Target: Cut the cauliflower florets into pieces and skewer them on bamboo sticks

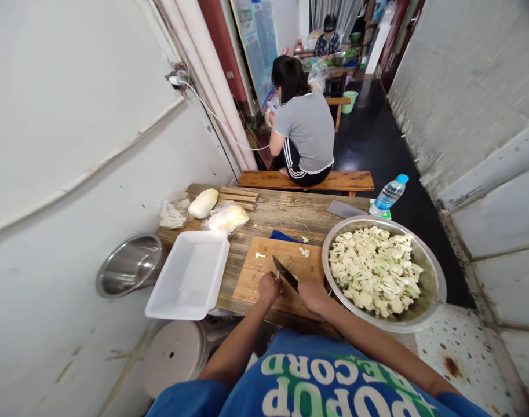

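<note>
My right hand (pixel 313 295) is closed around the handle of a kitchen knife (pixel 284 271), its dark blade angled over a wooden cutting board (pixel 251 272). Close to the blade, my left hand (pixel 270 288) is closed at the fingertips on a small pale piece that looks like cauliflower, mostly hidden by the fingers. Small cauliflower bits (pixel 304 252) lie scattered on the board. To the right of the board, a large metal bowl (pixel 438 284) holds a heap of cut cauliflower florets (pixel 375 269).
A white plastic tub (pixel 190 272) stands left of the board, with a steel pot (pixel 129 266) beyond it. Wrapped cabbages (pixel 225 218), a cleaver (pixel 345 209) and a water bottle (pixel 390 194) sit farther back. A person (pixel 307 127) sits on a bench (pixel 353 180) ahead.
</note>
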A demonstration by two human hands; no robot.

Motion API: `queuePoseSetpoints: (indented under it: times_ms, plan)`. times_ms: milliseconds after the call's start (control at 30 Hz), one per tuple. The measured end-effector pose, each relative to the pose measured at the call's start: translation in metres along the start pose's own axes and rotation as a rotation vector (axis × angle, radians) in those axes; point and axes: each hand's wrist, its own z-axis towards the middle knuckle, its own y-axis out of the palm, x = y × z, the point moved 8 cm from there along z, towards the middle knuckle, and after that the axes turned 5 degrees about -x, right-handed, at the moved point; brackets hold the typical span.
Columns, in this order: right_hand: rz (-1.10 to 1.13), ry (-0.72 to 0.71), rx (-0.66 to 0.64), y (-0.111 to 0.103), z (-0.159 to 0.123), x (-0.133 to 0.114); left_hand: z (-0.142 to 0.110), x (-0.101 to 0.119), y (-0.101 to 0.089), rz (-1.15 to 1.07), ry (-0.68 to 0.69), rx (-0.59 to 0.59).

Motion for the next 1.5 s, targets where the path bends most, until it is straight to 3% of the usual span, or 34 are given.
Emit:
queuePoseSetpoints:
  times_ms: [200,333,500,567,700,767,900,1000,1200,1367,1500]
  plan:
    - [0.052,0.115,0.100,0.021,-0.020,0.051,0.034,-0.011,-0.044,-0.224,0.157,0.136]
    - [0.082,0.129,0.113,0.027,-0.032,0.061,0.043,-0.014,-0.061,-0.453,0.212,0.230]
    - [0.134,0.134,0.102,0.032,-0.035,0.064,0.015,0.006,-0.040,-0.634,0.468,0.158]
    - [0.144,0.131,0.089,0.036,-0.035,0.065,0.007,0.004,-0.029,-0.664,0.405,0.185]
    - [0.123,0.115,0.089,0.040,-0.035,0.065,0.000,-0.014,-0.010,-0.650,0.072,0.202]
    - [0.108,0.101,0.084,0.040,-0.037,0.062,-0.003,-0.020,-0.011,-0.554,0.010,0.194]
    - [0.098,0.092,0.057,0.036,-0.041,0.058,-0.008,-0.024,-0.021,-0.310,0.110,0.150]
    - [0.113,0.105,0.043,0.036,-0.042,0.060,-0.011,-0.026,-0.026,-0.289,0.179,0.128]
    - [0.106,0.122,0.058,0.040,-0.041,0.067,-0.009,-0.001,-0.016,-0.184,0.200,0.068]
    - [0.121,0.126,0.092,0.036,-0.047,0.067,-0.004,0.011,-0.014,-0.221,0.176,0.064]
    - [0.140,0.136,0.088,0.033,-0.052,0.071,0.010,0.013,-0.019,-0.108,0.217,-0.105]
